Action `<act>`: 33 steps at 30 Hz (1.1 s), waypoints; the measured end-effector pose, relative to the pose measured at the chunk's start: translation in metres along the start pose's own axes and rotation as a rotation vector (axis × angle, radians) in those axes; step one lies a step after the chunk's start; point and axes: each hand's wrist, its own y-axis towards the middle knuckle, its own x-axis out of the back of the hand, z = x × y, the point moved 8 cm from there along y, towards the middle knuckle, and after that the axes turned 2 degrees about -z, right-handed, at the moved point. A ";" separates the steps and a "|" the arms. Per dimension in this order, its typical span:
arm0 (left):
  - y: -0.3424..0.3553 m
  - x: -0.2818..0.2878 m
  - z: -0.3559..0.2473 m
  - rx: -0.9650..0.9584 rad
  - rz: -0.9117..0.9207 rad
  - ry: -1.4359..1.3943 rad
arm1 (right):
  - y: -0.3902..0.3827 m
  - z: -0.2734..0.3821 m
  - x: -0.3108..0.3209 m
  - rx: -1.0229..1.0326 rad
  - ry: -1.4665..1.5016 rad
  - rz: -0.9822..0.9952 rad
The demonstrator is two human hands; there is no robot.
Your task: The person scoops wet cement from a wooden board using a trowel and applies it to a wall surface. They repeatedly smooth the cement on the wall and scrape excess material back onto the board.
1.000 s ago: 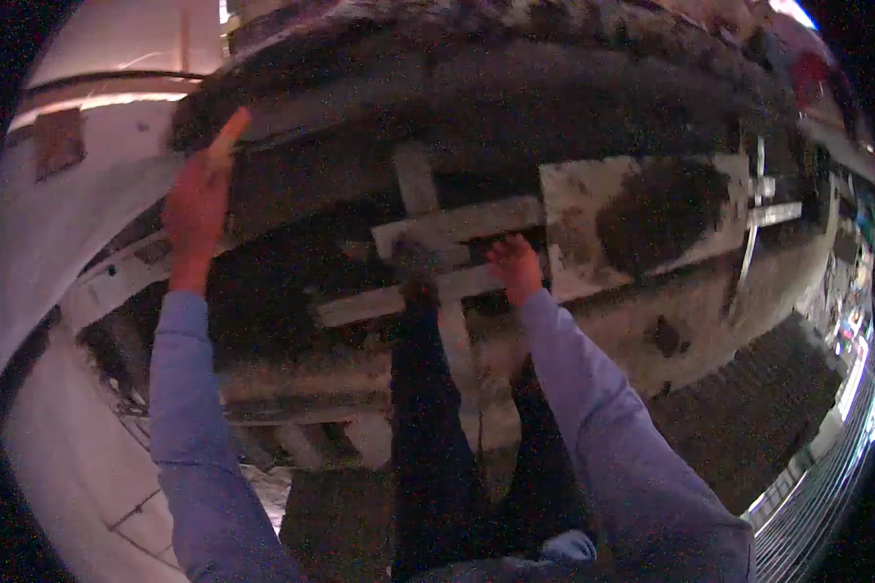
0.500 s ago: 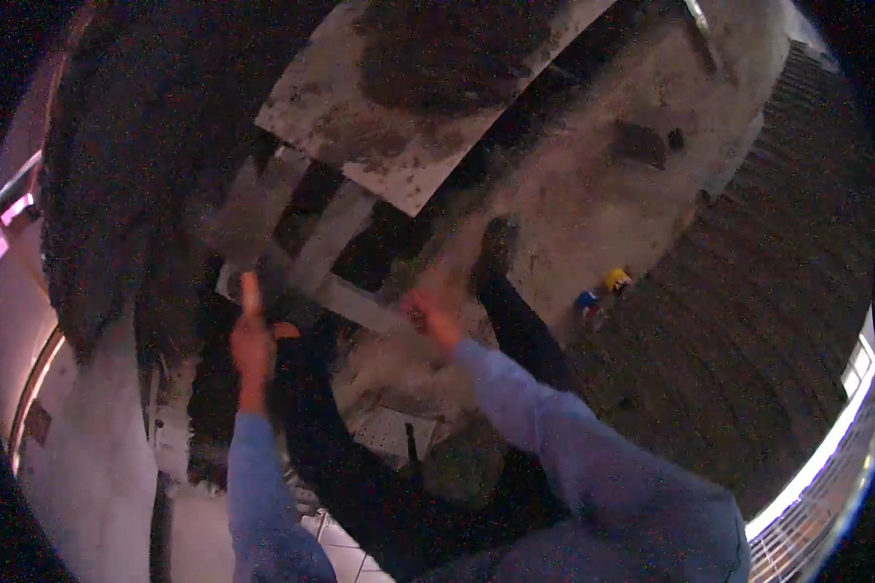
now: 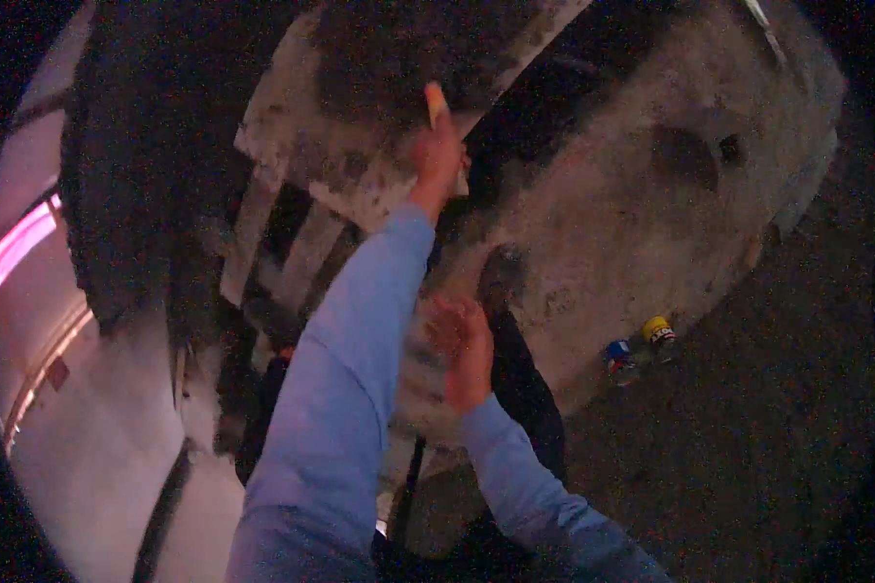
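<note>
My left hand (image 3: pixel 437 155) reaches far forward over the edge of a pale board (image 3: pixel 272 107). Its fingers are closed round a tool with an orange handle (image 3: pixel 435 97); a pale edge shows below the fist, but the tool's kind cannot be made out. Dark, rough material (image 3: pixel 389 58) covers much of the board. Nearer to me, my right hand (image 3: pixel 467 350) hovers above the dusty ground beside my dark-trousered leg. Its slightly blurred fingers look loosely apart, with nothing visible in them.
Grey slats (image 3: pixel 311 248) extend from the board's near edge. My dark shoe (image 3: pixel 503 272) rests on the dusty ground (image 3: pixel 603 253). To the right are a yellow can (image 3: pixel 658 331) and a blue container (image 3: pixel 619 356). A dark square object (image 3: pixel 730 148) lies farther off.
My left hand has swung forward and right with the orange-handled tool, from beside the slats to the board. My right hand has drawn nearer to me, its fingers loosening. The view has shifted.
</note>
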 end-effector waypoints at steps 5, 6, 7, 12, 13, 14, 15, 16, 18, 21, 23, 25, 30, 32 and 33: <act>-0.037 0.070 0.041 -0.046 -0.140 -0.030 | -0.011 -0.014 0.011 0.064 -0.116 0.180; -0.049 0.073 0.038 -0.044 -0.069 0.045 | -0.010 -0.019 0.016 0.011 -0.103 0.159; -0.063 0.078 0.038 -0.030 -0.006 0.125 | -0.013 -0.025 0.023 -0.056 -0.092 0.135; -0.117 0.157 0.042 -0.156 -0.046 0.229 | -0.056 -0.061 0.020 -0.132 -0.326 0.260; -0.128 0.168 0.027 -0.161 -0.010 0.213 | -0.042 -0.071 0.024 -0.137 -0.323 0.278; -0.137 0.183 0.023 -0.152 0.009 0.191 | -0.039 -0.078 0.029 -0.130 -0.343 0.271; -0.141 0.205 0.030 -0.174 -0.003 0.182 | -0.043 -0.090 0.029 -0.141 -0.378 0.278; -0.141 0.228 0.042 -0.195 -0.019 0.177 | -0.049 -0.103 0.023 -0.154 -0.412 0.289; -0.135 0.265 0.069 -0.171 0.000 0.173 | -0.057 -0.119 0.013 -0.122 -0.529 0.304; -0.139 0.303 0.106 -0.123 0.041 0.217 | -0.076 -0.130 0.012 -0.045 -0.604 0.264; -0.158 0.327 0.127 -0.225 -0.038 0.257 | -0.085 -0.135 0.028 -0.006 -0.614 0.304; -0.192 0.343 0.157 -0.366 -0.005 0.230 | -0.112 -0.138 0.073 0.015 -0.575 0.316; -0.245 0.401 0.171 -0.506 -0.040 0.426 | -0.208 -0.134 0.117 0.119 -0.496 0.205; -0.247 0.410 0.185 -0.443 -0.063 0.517 | -0.233 -0.152 0.099 0.103 -0.489 0.246; -0.246 0.427 0.189 -0.414 -0.050 0.540 | -0.250 -0.171 0.083 0.121 -0.509 0.233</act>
